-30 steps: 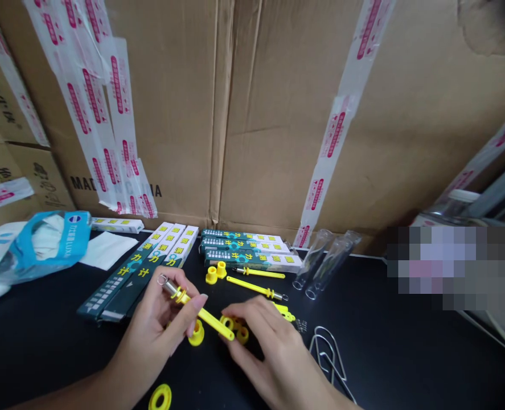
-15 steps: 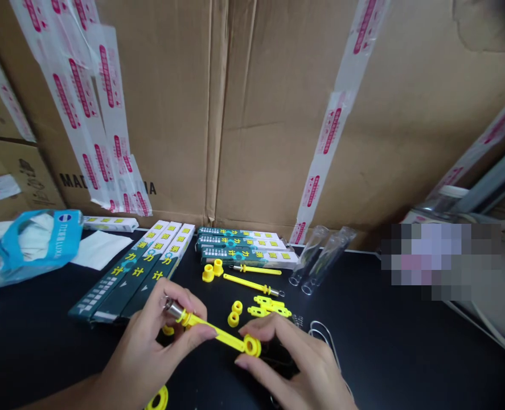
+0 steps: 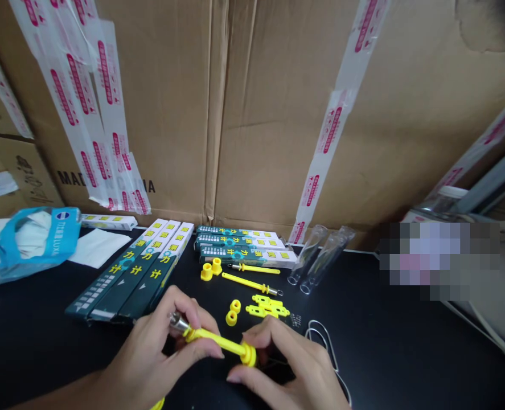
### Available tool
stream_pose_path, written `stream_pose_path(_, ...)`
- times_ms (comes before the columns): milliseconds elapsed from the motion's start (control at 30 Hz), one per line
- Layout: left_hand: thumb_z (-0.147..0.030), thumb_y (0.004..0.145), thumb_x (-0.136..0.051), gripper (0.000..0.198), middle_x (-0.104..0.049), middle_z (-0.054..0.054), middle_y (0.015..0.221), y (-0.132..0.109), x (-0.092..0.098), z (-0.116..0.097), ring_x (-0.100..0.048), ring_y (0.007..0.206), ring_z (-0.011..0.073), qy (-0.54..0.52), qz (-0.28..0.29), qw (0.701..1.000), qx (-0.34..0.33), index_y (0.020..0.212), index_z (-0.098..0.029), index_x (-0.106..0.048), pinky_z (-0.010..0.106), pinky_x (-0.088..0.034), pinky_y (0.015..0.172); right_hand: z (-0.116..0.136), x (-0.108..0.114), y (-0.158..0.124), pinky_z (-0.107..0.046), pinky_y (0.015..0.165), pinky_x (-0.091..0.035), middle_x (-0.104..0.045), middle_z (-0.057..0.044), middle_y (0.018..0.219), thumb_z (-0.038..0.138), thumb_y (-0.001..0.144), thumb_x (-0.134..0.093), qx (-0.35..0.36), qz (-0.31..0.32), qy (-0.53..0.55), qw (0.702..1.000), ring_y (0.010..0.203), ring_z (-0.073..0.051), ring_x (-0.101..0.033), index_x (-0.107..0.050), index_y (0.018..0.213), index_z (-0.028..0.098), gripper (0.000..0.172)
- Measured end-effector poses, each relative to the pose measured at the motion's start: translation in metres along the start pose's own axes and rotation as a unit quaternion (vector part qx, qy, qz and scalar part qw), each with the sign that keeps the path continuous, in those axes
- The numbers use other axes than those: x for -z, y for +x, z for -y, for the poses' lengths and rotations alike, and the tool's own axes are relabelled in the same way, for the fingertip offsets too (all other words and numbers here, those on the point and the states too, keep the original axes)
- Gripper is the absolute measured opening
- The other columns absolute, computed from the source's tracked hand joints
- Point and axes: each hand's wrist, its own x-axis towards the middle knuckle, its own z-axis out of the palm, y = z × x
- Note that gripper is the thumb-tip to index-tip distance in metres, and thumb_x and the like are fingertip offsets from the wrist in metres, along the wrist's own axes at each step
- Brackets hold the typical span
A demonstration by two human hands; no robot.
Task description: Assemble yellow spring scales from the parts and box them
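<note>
Over the black tabletop [image 3: 406, 353], close to the camera, both hands work at one small yellow piece; the left hand [image 3: 150, 356] pinches a yellow plastic rod [image 3: 216, 340] between thumb and fingers, with its steel end [image 3: 179, 322] pointing up and to the left; the right hand [image 3: 295, 364] curls narrowly around a yellow collar [image 3: 249, 354] at the rod's far end, its fingertips [image 3: 258, 336] pressed against the collar. The step in hand looks like seating that collar on the rod; the fingers hide the joint, so I cannot tell whether it is fully home; a straight, steady press seems called for. The rod looks straight and unmarked, held just above the table. Ahead of the hands lie two small yellow cups [image 3: 233, 313], flat yellow plates [image 3: 267, 306] and a second yellow rod [image 3: 252, 283]; farther back sit dark green boxes [image 3: 132, 273] and two clear glass tubes [image 3: 320, 259].
</note>
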Motion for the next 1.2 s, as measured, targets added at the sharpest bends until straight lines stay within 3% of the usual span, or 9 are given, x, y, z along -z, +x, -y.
stream_pose_path(200, -0.019, 0.089, -0.074, 0.021, -0.075, -0.007, 0.081, -0.005, 0.005, 0.002, -0.073, 0.067, 0.0126, 0.089, 0.082, 0.992, -0.034, 0.094, -0.030, -0.057, 0.017, -0.055, 0.060, -0.005, -0.021, -0.007, -0.025, 0.051, -0.048, -0.066, -0.001, 0.068, 0.061, 0.086, -0.069, 0.045, -0.086, 0.029, 0.995, 0.056, -0.016, -0.057, -0.066, 0.089, 0.022, 0.039)
stream_pose_path(300, -0.020, 0.090, -0.072, 0.017, -0.072, -0.006, 0.076, -0.004, 0.006, 0.001, -0.072, 0.064, 0.0128, 0.095, 0.026, 0.995, -0.035, 0.093, -0.029, -0.059, 0.018, -0.056, 0.060, 0.000, -0.018, -0.006, -0.027, 0.058, -0.053, -0.066, -0.002, 0.071, 0.062, 0.090, -0.063, 0.066, -0.075, -0.004, 0.995, 0.065, -0.019, -0.058, -0.069, 0.107, 0.022, 0.044)
stream_pose_path(433, -0.031, 0.095, -0.067, 0.015, -0.069, -0.007, 0.069, 0.007, 0.006, -0.004, -0.061, 0.044, 0.0071, -0.005, -0.099, 0.995, 0.021, 0.092, -0.026, -0.052, 0.012, -0.047, 0.042, 0.005, -0.002, 0.000, -0.032, 0.081, -0.062, -0.074, -0.010, 0.104, 0.056, 0.093, -0.064, 0.069, -0.011, -0.086, 0.994, 0.090, -0.023, -0.067, -0.045, 0.147, 0.018, 0.069)
stream_pose_path(533, -0.047, 0.093, -0.068, 0.029, -0.069, -0.008, 0.063, 0.016, 0.007, -0.006, -0.044, 0.030, 0.0014, -0.073, -0.109, 0.988, 0.076, 0.091, -0.025, -0.049, 0.007, -0.034, 0.032, 0.007, 0.000, -0.002, -0.033, 0.093, -0.060, -0.075, -0.012, 0.118, 0.043, 0.094, -0.070, 0.118, 0.018, -0.152, 0.981, 0.105, -0.026, -0.071, -0.051, 0.141, 0.016, 0.058)
stream_pose_path(600, -0.052, 0.090, -0.071, 0.035, -0.068, -0.008, 0.063, 0.019, 0.007, -0.006, -0.045, 0.030, 0.0013, -0.098, -0.105, 0.985, 0.091, 0.091, -0.024, -0.049, 0.006, -0.034, 0.032, 0.009, -0.005, -0.005, -0.031, 0.095, -0.059, -0.077, -0.012, 0.116, 0.020, 0.098, -0.064, 0.139, -0.007, -0.180, 0.974, 0.105, -0.024, -0.073, -0.057, 0.134, 0.015, 0.037)
stream_pose_path(700, -0.053, 0.088, -0.073, 0.038, -0.068, -0.008, 0.064, 0.018, 0.007, -0.005, -0.045, 0.032, 0.0015, -0.106, -0.102, 0.985, 0.091, 0.090, -0.024, -0.048, 0.006, -0.035, 0.032, 0.013, -0.012, -0.008, -0.028, 0.092, -0.060, -0.078, -0.010, 0.111, 0.005, 0.099, -0.054, 0.128, -0.035, -0.171, 0.976, 0.100, -0.021, -0.075, -0.058, 0.130, 0.016, 0.033)
stream_pose_path(967, -0.048, 0.094, -0.066, 0.031, -0.066, -0.007, 0.065, 0.015, 0.007, -0.007, -0.044, 0.033, 0.0021, -0.078, -0.112, 0.987, 0.085, 0.093, -0.025, -0.046, 0.008, -0.035, 0.033, 0.008, 0.001, 0.000, -0.045, 0.066, -0.062, -0.074, -0.008, 0.091, 0.026, 0.087, -0.077, 0.064, 0.027, -0.229, 0.971, 0.079, -0.029, -0.070, -0.059, 0.107, 0.020, 0.028)
stream_pose_path(1100, -0.045, 0.097, -0.062, 0.026, -0.064, -0.009, 0.067, 0.013, 0.007, -0.003, -0.040, 0.033, 0.0009, -0.073, -0.094, 0.989, 0.093, 0.095, -0.026, -0.044, 0.008, -0.034, 0.034, -0.001, -0.004, -0.005, -0.047, 0.075, -0.062, -0.074, -0.009, 0.095, 0.020, 0.092, -0.069, 0.044, 0.062, -0.220, 0.973, 0.084, -0.029, -0.071, -0.063, 0.112, 0.019, 0.021)
stream_pose_path(1200, -0.041, 0.097, -0.063, 0.023, -0.064, -0.008, 0.069, 0.009, 0.006, 0.000, -0.049, 0.040, 0.0051, -0.063, -0.094, 0.989, 0.093, 0.097, -0.027, -0.045, 0.008, -0.036, 0.034, -0.004, -0.008, -0.008, -0.041, 0.086, -0.061, -0.072, -0.010, 0.106, 0.014, 0.095, -0.063, 0.025, 0.048, -0.172, 0.984, 0.095, -0.027, -0.071, -0.060, 0.130, 0.021, 0.035)
